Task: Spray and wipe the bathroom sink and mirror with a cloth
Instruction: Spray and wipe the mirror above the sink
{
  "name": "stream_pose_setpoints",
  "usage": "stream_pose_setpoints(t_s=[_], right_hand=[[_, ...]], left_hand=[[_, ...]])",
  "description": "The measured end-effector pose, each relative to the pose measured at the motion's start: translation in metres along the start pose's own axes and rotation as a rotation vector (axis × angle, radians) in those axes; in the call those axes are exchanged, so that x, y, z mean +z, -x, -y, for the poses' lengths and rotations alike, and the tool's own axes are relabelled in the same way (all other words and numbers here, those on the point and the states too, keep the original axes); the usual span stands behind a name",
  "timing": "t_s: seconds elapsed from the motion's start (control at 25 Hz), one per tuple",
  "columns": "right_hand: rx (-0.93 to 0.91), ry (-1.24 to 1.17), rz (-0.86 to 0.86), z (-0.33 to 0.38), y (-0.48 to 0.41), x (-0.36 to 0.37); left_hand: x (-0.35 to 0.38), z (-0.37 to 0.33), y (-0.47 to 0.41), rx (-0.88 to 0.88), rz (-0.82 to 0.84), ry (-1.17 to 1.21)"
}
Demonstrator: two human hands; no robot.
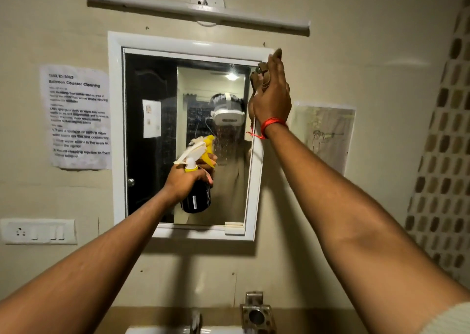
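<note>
My left hand [187,181] grips the spray bottle [195,193] by its neck; likely slippery. My right hand [272,91] bunches the soft cloth [262,75] against the mirror [190,140].

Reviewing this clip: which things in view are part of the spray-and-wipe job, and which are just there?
In use: spray bottle in the left hand; brown cloth in the right hand; mirror; sink.

Just there: printed notice, drawing sheet, switch plate, light fitting, metal holder.
</note>
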State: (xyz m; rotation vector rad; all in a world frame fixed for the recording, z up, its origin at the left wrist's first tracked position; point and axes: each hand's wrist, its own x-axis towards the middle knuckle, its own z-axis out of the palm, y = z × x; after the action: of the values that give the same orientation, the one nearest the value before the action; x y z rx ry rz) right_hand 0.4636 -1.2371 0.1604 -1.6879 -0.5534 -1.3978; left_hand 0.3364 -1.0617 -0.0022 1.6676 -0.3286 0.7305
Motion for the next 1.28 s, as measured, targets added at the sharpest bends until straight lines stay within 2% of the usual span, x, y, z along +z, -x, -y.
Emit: stream_pose_setpoints(t_s=[0.2, 0.28, 0.36, 0.44, 0.48, 0.64, 0.72, 0.76, 0.8, 0.92, 1.08, 1.16, 1.28], right_hand=[[0.059, 0.095, 0.118, -0.054, 0.190, -0.006], [0.209, 0.056, 0.160, -0.078, 0.282, -0.012], [0.399, -0.003, 0.121, -0.089, 0.354, -0.017], [0.453, 0.009, 0.061, -0.082, 0.395, -0.016], [0.390, 0.071, 0.071, -0.078, 0.402, -0.015], [-0.077, 0.376, 0.258, -0.071, 0.389, -0.005], [-0.099, 0.344, 0.254, -0.087, 0.388, -0.006], [0.008, 0.260, 0.211, -0.094, 0.388, -0.008], [0.190, 0.159, 0.132, -0.099, 0.390, -0.010], [0.804, -0.182, -0.224, -0.094, 0.404, 0.006], [1.268, -0.568, -0.414, -0.040, 0.397, 0.065], [1.419, -0.615, -0.426, 0.005, 0.391, 0.097], [1.429, -0.532, -0.327, 0.078, 0.393, 0.126]], left_hand=[[-0.005, 0.020, 0.025, -0.066, -0.020, -0.050], [-0.005, 0.022, 0.038, -0.091, -0.026, -0.067], [-0.005, 0.023, 0.048, -0.136, -0.045, -0.109], [-0.009, 0.029, 0.056, -0.209, -0.048, -0.144], [-0.012, 0.033, 0.060, -0.234, -0.040, -0.157], [-0.028, 0.040, 0.069, -0.250, -0.046, -0.163], [-0.033, 0.043, 0.073, -0.245, -0.041, -0.153], [-0.037, 0.045, 0.072, -0.256, -0.040, -0.161], [-0.040, 0.047, 0.072, -0.271, -0.043, -0.171], [-0.043, 0.050, 0.071, -0.300, -0.044, -0.185], [-0.042, 0.035, 0.074, -0.258, -0.030, -0.200], [-0.052, 0.028, 0.074, -0.260, -0.049, -0.231], [-0.085, 0.017, 0.073, -0.282, -0.102, -0.274]])
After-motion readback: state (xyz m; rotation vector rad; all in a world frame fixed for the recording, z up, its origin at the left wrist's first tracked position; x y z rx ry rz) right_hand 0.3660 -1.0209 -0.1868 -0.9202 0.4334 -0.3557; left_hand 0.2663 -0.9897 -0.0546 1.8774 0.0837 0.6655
